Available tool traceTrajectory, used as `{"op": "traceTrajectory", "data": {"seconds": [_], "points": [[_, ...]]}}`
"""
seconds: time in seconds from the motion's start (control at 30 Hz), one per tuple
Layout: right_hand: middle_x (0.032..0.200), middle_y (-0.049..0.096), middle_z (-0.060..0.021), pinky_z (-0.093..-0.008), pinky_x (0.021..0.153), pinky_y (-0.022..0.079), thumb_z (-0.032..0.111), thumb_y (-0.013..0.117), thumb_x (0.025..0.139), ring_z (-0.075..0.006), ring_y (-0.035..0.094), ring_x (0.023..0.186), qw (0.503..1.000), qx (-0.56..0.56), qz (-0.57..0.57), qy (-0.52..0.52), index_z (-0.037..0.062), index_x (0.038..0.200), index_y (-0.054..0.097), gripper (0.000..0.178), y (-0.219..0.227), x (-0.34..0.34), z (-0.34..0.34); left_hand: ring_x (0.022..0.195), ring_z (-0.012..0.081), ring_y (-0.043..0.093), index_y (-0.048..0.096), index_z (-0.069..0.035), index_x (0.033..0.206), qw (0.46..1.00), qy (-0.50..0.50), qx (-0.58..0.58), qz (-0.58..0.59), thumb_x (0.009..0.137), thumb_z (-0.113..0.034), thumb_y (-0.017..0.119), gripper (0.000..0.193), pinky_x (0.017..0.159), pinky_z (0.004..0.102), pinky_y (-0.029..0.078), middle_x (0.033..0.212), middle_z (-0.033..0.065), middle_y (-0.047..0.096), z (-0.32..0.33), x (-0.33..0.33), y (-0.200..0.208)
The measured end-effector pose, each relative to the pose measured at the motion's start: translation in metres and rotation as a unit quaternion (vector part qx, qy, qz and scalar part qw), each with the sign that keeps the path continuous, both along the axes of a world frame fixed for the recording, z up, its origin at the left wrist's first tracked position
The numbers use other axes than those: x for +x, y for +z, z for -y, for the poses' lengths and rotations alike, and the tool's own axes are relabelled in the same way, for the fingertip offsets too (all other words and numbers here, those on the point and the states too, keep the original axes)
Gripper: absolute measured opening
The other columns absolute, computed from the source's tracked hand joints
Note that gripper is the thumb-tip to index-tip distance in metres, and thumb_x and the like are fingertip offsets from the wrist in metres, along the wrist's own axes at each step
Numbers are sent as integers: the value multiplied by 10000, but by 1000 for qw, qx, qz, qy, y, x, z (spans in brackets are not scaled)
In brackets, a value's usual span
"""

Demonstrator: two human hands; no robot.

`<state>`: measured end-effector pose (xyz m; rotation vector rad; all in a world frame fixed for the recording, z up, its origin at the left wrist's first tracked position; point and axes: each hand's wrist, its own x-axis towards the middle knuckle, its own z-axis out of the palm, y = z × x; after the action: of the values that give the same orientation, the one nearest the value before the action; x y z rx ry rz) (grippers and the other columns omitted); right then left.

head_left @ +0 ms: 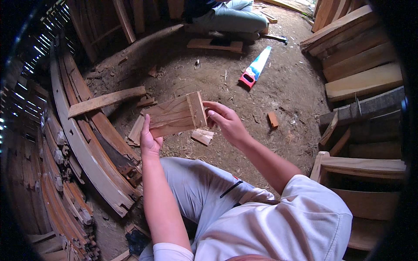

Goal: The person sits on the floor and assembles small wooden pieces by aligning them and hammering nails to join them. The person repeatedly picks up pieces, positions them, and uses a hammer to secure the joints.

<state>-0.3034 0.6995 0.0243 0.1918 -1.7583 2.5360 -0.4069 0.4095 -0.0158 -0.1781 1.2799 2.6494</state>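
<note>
A short wooden board with a narrower wooden strip across its right end is held up in front of me, above the ground. My left hand grips its left end, thumb up along the near face and the other fingers mostly hidden. At the opposite end my right hand has curled fingers against the edge beside the strip; part of its grip is hidden. Small dark marks dot the strip. Below the board a pale wood offcut lies on the dirt.
A handsaw with a red handle lies ahead, near a hammer. An orange-brown block sits to the right. Long planks are stacked left, with a loose board across them. Wooden frames line the right. Another person sits beyond.
</note>
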Motion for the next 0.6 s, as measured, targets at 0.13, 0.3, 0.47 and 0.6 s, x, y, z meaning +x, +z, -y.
{"op": "traceTrajectory", "data": {"seconds": [0.13,0.3,0.47,0.6], "points": [[1202,710,-49,-284,880,510,171,663,1072,-95,625,1018,1000,-19,0,7,-35,1454,588,440,14,4,10,1341,302,619,635,-45,1398,999,-35,12,-3,1029,-426,716,537,1182,504,453,1419,117,680,-5,3,1],[1152,727,-48,-274,831,506,190,679,1068,-87,633,981,998,-55,-10,-15,-37,1414,608,420,31,7,29,1404,321,564,597,-41,1450,998,-46,31,-6,1039,-423,699,571,1217,544,405,1490,131,629,2,0,1],[1142,723,-51,-282,849,512,206,687,1064,-103,642,1005,997,-76,-2,-13,-32,1397,617,415,22,1,31,1413,323,556,588,-35,1463,999,-33,38,3,1046,-413,687,571,1237,544,379,1488,134,630,-6,5,5],[1350,630,-99,-326,988,495,182,725,1027,-152,609,1168,995,-86,-33,33,-29,1501,509,562,21,0,35,1301,282,630,628,-78,1409,997,-54,4,51,1016,-423,720,531,1082,476,493,1398,99,683,0,2,-2]]}}
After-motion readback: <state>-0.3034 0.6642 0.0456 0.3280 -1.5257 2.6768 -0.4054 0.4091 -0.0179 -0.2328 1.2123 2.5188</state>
